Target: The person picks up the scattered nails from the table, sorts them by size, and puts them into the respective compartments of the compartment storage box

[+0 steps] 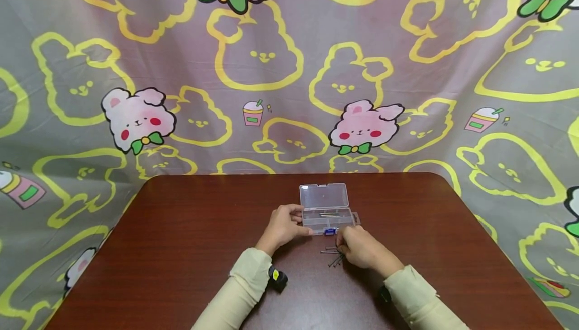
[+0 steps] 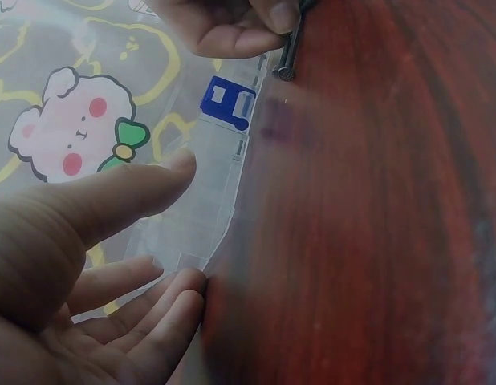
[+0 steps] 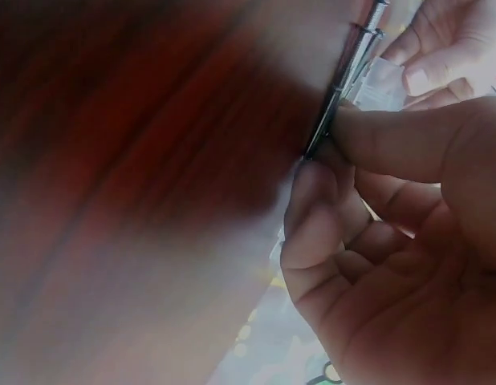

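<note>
A clear plastic box (image 1: pixel 313 222) with compartments stands with its lid (image 1: pixel 323 197) raised at the back. A blue latch (image 2: pixel 229 103) is on its front edge. My left hand (image 1: pixel 282 225) rests at the box's left end, thumb near the front edge and fingers touching the corner. Just in front of the box, my right hand (image 1: pixel 360 247) pinches dark metal nails (image 3: pixel 338 92) between thumb and forefinger; how many cannot be told. Several nails (image 1: pixel 329 252) lie on the table beside the right fingertips. Inside a rear compartment are more thin metal pieces (image 1: pixel 330 215).
Everything stands on a reddish-brown wooden table (image 1: pixel 203 219) with rounded far corners. Behind it hangs a grey curtain (image 1: pixel 289 109) printed with cartoon animals. A clear hang tab (image 1: pixel 356 218) sticks out from the box's right end.
</note>
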A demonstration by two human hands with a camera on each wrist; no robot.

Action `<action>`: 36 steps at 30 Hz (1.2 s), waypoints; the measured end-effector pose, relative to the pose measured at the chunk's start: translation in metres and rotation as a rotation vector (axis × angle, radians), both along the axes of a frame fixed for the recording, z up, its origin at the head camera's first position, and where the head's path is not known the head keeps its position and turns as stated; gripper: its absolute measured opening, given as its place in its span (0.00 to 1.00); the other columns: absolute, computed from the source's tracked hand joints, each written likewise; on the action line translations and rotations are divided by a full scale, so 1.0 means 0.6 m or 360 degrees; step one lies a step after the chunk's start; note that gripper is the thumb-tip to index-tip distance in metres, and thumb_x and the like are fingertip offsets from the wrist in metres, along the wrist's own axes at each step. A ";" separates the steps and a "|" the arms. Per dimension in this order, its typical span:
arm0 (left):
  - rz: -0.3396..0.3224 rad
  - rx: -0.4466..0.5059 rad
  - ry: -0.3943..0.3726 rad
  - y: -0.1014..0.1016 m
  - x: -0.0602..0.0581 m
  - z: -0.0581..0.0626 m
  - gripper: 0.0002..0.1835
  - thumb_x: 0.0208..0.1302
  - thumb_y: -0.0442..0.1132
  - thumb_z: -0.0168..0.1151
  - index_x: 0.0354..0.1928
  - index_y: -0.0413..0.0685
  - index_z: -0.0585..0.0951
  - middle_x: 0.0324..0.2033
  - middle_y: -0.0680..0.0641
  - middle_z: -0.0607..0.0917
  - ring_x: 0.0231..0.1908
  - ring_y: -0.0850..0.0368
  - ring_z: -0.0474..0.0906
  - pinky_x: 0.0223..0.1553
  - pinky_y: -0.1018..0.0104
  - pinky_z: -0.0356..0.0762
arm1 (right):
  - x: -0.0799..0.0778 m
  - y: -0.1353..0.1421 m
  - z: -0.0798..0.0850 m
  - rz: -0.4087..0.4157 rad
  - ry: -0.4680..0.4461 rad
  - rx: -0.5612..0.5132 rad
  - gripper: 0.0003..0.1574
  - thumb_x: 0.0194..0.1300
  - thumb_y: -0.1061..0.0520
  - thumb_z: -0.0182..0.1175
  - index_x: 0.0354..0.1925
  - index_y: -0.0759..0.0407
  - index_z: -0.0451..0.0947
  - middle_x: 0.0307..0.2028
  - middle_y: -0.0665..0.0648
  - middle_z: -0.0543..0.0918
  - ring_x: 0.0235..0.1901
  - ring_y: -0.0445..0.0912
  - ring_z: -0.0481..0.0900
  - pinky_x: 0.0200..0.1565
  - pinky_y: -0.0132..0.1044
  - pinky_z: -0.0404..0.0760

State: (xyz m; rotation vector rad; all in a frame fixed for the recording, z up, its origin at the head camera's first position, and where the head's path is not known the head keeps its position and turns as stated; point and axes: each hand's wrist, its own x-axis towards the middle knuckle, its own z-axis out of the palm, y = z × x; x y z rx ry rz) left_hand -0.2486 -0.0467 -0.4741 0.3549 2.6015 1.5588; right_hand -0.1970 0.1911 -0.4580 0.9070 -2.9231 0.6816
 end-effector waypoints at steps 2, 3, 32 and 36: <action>0.0002 0.0002 -0.0001 0.000 0.000 0.001 0.36 0.42 0.38 0.86 0.56 0.38 0.82 0.41 0.44 0.87 0.44 0.52 0.84 0.45 0.59 0.83 | 0.001 -0.001 0.001 0.0041 0.0009 0.0056 0.13 0.57 0.72 0.63 0.27 0.56 0.76 0.24 0.45 0.75 0.25 0.39 0.72 0.28 0.36 0.76; 0.0004 0.0000 -0.0008 0.000 0.000 0.001 0.36 0.42 0.38 0.86 0.57 0.38 0.82 0.42 0.44 0.87 0.44 0.52 0.84 0.45 0.59 0.83 | 0.002 -0.002 0.001 0.0055 0.0015 0.0084 0.13 0.58 0.72 0.63 0.27 0.56 0.75 0.24 0.45 0.73 0.25 0.39 0.72 0.28 0.36 0.75; 0.0007 0.0017 0.0007 0.003 0.001 0.002 0.36 0.41 0.37 0.86 0.56 0.36 0.82 0.41 0.43 0.87 0.43 0.50 0.84 0.45 0.57 0.83 | 0.003 0.030 0.024 0.0154 -0.0063 -0.0170 0.09 0.70 0.72 0.55 0.39 0.60 0.73 0.35 0.50 0.77 0.37 0.42 0.75 0.40 0.40 0.79; 0.0016 0.0005 0.0000 0.003 0.000 0.002 0.36 0.41 0.37 0.86 0.56 0.36 0.82 0.41 0.43 0.87 0.43 0.51 0.84 0.45 0.58 0.83 | 0.000 0.038 0.027 0.0113 -0.0070 -0.0203 0.11 0.70 0.72 0.56 0.36 0.58 0.73 0.33 0.48 0.76 0.35 0.41 0.73 0.39 0.39 0.77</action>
